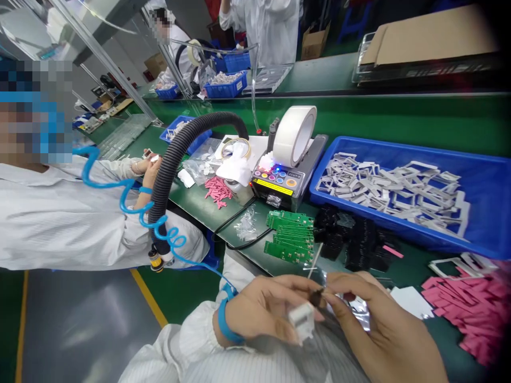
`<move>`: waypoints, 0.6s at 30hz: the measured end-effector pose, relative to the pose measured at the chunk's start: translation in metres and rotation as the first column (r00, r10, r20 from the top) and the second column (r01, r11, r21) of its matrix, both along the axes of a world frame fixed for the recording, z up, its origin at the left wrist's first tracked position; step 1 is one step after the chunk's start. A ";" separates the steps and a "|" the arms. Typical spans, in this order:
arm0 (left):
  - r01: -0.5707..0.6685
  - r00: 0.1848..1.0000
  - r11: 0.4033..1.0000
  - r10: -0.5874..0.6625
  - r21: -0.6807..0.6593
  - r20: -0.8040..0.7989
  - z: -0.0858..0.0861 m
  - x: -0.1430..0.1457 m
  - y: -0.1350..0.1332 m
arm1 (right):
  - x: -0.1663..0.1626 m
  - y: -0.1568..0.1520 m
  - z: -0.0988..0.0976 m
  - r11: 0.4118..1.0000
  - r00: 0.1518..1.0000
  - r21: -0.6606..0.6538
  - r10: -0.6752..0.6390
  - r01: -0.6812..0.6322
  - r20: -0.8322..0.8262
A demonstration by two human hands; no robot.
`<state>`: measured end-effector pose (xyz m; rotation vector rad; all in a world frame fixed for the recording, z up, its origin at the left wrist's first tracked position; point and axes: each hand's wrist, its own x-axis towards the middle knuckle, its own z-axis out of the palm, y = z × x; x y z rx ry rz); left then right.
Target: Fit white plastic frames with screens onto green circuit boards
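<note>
At the near edge of the green tabletop (187,189), the left hand (265,308) pinches a white plastic piece (302,321); the right hand (383,324) pinches a small dark part (317,299) just beside it, above a foil bag (357,314). Fingertip contact looks blurred, so this is tentative. Risk: a slipping pinch could drop the part.

A narrow strip of green bench is showing between the left hand (263,308) and right hand (379,324) and the green circuit boards (289,236), with black parts (351,239) crowding right of the boards, a blue tray (399,146) blocking beyond them, and a black corrugated hose (167,165) standing left of them.
</note>
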<state>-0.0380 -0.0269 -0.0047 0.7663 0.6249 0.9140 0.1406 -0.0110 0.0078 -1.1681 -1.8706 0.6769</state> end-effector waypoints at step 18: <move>-0.124 0.977 0.943 0.170 -0.308 0.127 -0.002 -0.010 0.002 | 0.013 0.014 -0.028 0.983 0.890 -0.142 0.169 -0.119 0.424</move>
